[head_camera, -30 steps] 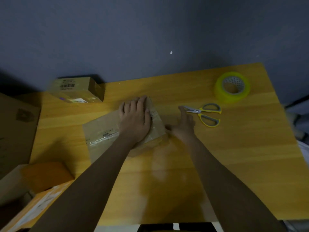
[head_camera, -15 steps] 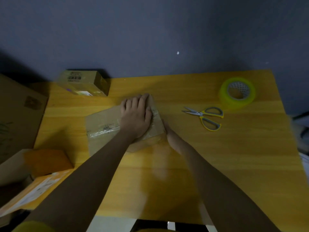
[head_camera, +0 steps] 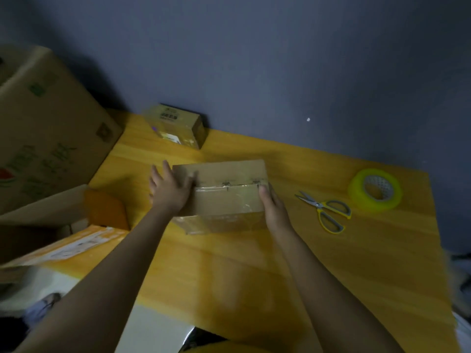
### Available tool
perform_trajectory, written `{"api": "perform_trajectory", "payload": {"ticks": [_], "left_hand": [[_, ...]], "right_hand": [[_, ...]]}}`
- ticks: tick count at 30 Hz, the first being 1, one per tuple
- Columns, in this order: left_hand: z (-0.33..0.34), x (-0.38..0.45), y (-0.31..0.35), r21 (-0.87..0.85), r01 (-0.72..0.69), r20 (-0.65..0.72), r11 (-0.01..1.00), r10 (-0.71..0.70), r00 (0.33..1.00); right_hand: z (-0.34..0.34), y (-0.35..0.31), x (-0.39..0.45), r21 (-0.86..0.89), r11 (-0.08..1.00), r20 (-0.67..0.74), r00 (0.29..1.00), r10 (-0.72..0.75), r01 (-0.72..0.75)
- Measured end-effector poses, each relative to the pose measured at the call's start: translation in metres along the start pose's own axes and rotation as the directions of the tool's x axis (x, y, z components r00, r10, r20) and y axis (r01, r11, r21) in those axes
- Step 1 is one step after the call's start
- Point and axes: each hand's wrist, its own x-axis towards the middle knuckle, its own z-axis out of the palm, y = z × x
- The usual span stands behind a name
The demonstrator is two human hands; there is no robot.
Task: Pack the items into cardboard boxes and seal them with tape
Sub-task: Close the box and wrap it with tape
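Since the earlier frames the flattened cardboard box (head_camera: 224, 194) now stands squared up mid-worktop (head_camera: 331, 263). The left hand (head_camera: 169, 191) and right hand (head_camera: 274, 210) press its ends with straight fingers, apparently. Taping probably follows; tape roll (head_camera: 374, 187) lies far right.

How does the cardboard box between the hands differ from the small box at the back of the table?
The box between the hands looks larger than the small box at the back. The left hand and right hand hold the first by its ends; nothing touches the second. The first has a taped seam on top; the second bears printed labels. Both are brown cardboard, closed, on the table.
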Motion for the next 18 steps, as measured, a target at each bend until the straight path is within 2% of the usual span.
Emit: {"api": "perform_trajectory", "payload": {"ticks": [1,3,7,12,15,18], "left_hand": [[-0.002,0.000,-0.006,-0.108,0.021,0.102,0.994,-0.010,0.995],[-0.002,-0.001,-0.013,-0.169,0.014,0.212,0.985,0.022,0.977],[-0.016,0.009,-0.016,0.002,-0.018,0.231,1.000,0.017,0.973],[-0.049,0.031,-0.030,0.097,-0.005,0.283,0.995,-0.023,0.959],[-0.072,0.043,-0.035,0.166,-0.013,0.277,0.986,-0.034,0.960],[-0.094,0.053,-0.038,0.235,0.012,0.351,0.972,-0.097,0.931]], "right_hand": [[0.005,-0.002,0.000,0.024,1.000,-0.047,0.999,0.001,0.000],[0.015,-0.009,-0.001,0.041,0.999,-0.158,0.987,0.015,-0.009],[0.032,-0.039,0.007,-0.090,0.995,-0.304,0.952,0.023,-0.053],[0.059,-0.077,0.029,-0.344,0.938,-0.154,0.988,-0.011,-0.043],[0.086,-0.080,0.039,-0.234,0.971,-0.149,0.989,0.009,-0.044],[0.102,-0.072,0.045,-0.091,0.991,-0.157,0.984,0.079,-0.094]]}}
